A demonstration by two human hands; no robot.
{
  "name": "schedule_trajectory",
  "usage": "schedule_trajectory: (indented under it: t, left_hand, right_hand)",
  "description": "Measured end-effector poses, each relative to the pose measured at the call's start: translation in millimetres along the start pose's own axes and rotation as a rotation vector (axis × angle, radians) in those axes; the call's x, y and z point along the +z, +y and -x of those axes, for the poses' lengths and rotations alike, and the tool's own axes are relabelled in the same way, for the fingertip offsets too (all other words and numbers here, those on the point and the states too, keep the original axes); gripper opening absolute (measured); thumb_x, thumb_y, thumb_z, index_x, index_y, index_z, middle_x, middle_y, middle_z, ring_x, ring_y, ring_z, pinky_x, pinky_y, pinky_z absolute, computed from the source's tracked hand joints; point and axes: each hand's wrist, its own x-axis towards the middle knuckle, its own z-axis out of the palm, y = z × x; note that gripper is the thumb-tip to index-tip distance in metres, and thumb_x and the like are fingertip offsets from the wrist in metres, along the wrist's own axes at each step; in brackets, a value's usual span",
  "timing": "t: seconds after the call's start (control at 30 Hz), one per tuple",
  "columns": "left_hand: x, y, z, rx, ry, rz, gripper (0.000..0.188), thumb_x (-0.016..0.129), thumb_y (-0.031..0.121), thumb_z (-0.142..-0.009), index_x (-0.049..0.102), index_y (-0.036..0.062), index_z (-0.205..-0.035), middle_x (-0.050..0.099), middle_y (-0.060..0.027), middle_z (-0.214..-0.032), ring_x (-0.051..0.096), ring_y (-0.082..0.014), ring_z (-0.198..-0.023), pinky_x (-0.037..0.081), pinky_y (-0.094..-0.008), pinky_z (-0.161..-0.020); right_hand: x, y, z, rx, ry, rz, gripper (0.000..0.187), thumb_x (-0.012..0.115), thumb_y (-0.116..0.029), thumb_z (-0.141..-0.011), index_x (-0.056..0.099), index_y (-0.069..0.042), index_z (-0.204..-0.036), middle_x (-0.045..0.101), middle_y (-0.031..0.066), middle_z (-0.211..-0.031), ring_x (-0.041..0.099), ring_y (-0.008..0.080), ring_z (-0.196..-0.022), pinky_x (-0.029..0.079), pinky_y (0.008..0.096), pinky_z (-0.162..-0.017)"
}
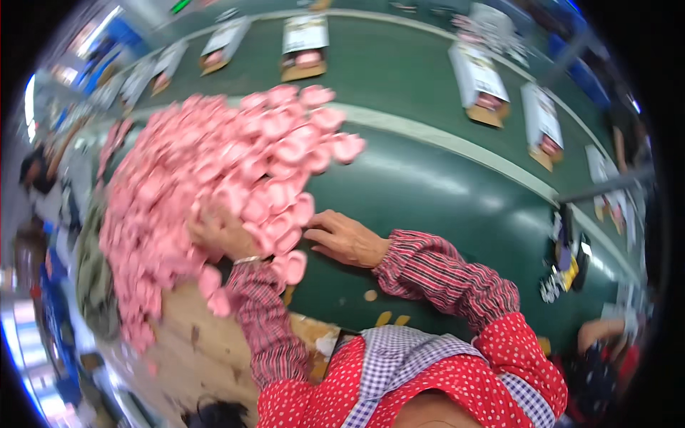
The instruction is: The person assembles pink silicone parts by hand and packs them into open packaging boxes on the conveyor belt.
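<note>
- The pink pile (175, 160) was spread ahead-left, overlapped by the left hand (221, 232), whose grip could not be told.
- The right hand (347, 239) was held apart, loosely spread, beside it.

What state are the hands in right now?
Left hand: among pink oval pieces; grip cannot be told.
Right hand: loosely open beside those pieces, nothing visibly held.

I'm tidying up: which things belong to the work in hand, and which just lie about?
In the work:
- pink moulded pieces, left hand among them, right hand beside
- boxes showing pink contents, probably

Lying about, apparently:
- olive cloth
- small yellow item
</note>
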Motion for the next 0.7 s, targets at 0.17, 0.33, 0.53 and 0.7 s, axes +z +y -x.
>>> schedule_trajectory:
  t: [0.17,0.33,0.53,0.7]
  left_hand:
    - [6,56,-17,0.116,-0.052,0.148,0.033,0.060,0.025,-0.095,0.064,-0.0008,-0.116,0.051,-0.0236,-0.127,0.051,-0.0385,-0.113,0.044,-0.0454,-0.096]
    - [20,121,-7,0.202,-0.160,0.536,0.033,0.062,0.028,-0.093,0.064,0.0020,-0.112,0.051,-0.0214,-0.127,0.048,-0.0361,-0.121,0.038,-0.0478,-0.101]
    - [36,134,-25,0.547,-0.224,0.458,0.027,0.073,0.021,-0.083,0.064,0.0058,-0.104,0.057,-0.0135,-0.118,0.051,-0.0329,-0.112,0.042,-0.0459,-0.095]
    - [88,157,-32,0.710,-0.411,0.323,0.048,0.071,0.042,-0.081,0.064,0.0128,-0.118,0.050,-0.0113,-0.131,0.038,-0.0347,-0.128,0.033,-0.0536,-0.103]
  right_hand:
    - [-38,37,3,0.142,0.169,0.141,0.029,0.065,-0.004,-0.081,0.057,-0.003,-0.109,0.056,0.0141,-0.111,0.059,0.0325,-0.098,0.051,0.0388,-0.084]
    - [-88,93,16,0.405,0.377,0.268,0.034,0.068,-0.006,-0.080,0.055,-0.003,-0.111,0.051,0.0175,-0.113,0.058,0.0355,-0.099,0.051,0.0402,-0.083]
    - [-100,114,5,0.360,0.226,0.340,0.039,0.072,-0.011,-0.077,0.056,-0.009,-0.113,0.049,0.0149,-0.118,0.057,0.0341,-0.104,0.053,0.0401,-0.082]
    - [-84,129,-16,0.115,0.102,0.384,0.022,0.071,-0.021,-0.079,0.061,-0.010,-0.095,0.052,0.0132,-0.110,0.058,0.0309,-0.100,0.054,0.0408,-0.077]
